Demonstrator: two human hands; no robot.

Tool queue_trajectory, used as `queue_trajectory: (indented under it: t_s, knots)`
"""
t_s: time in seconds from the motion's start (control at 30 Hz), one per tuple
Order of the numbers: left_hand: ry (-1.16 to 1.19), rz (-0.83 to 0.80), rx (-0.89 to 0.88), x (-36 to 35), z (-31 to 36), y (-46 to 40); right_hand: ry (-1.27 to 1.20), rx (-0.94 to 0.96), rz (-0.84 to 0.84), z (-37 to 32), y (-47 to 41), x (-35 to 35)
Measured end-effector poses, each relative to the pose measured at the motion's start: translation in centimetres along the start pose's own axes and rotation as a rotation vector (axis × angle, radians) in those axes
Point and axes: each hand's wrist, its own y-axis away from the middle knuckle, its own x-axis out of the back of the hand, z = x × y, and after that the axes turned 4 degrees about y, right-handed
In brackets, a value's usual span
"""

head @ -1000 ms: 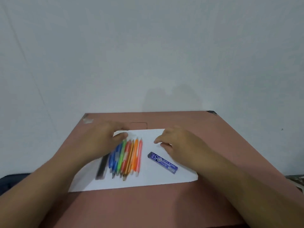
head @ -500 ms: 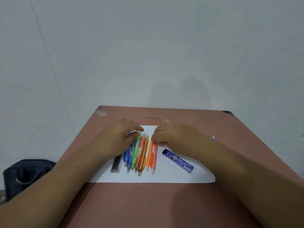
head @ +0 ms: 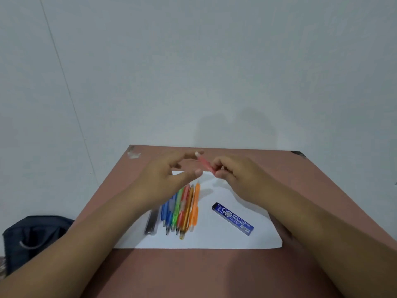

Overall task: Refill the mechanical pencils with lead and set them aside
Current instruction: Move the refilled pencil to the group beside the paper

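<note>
The right hand (head: 240, 177) pinches a pink pencil (head: 205, 163) by its lower barrel, above the far edge of the white sheet (head: 214, 239). Its long axis slants up and leftward, so the white cap end points at the left hand (head: 169, 177), whose thumb and fingers are spread, holding nothing, just beside that cap. The left hand looks best placed to pull it off. The remaining pencils (head: 182, 209) lie bunched below, and the blue lead case (head: 233, 218) lies nearer the right forearm.

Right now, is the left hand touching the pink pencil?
Cannot tell. In the blurred head view the left hand reaches its cap end; the right hand grips the pink pencil.
</note>
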Motion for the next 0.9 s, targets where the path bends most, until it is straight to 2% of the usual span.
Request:
queue_trajectory:
  t_s: [0.17, 0.27, 0.37, 0.43, 0.5, 0.57, 0.73, 0.9]
  knots:
    - [0.315, 0.14, -0.022, -1.1, 2.8, -2.3, -0.236, -0.041, 0.027, -1.9, -0.3, 0.5]
    - [0.376, 0.217, -0.004, -1.4, 2.8, -3.5, -0.26, -0.082, 0.039, -2.2, -0.7, 0.3]
    - [0.261, 0.266, -0.049, -1.5, 2.0, -4.0, -0.31, -0.161, 0.225, -1.5, -0.8, 0.1]
    - [0.146, 0.271, -0.095, -1.6, 1.2, -3.9, -0.523, -0.181, 0.365, -1.5, -0.7, 0.4]
    - [0.054, 0.25, -0.141, -1.8, 0.4, -3.7, -0.729, -0.172, 0.424, -2.0, -0.5, 0.8]
    - [-0.015, 0.215, -0.194, -2.0, -0.6, -3.6, -0.821, -0.163, 0.426, -2.5, -0.4, 0.9]
    - [-0.119, 0.149, -0.312, -2.5, -1.3, -3.6, -0.816, -0.235, 0.424, -2.6, -0.6, -0.2]
    - [-0.201, 0.099, -0.196, -2.5, -2.2, -3.9, -0.713, -0.306, 0.487, -1.0, -1.1, -0.8]
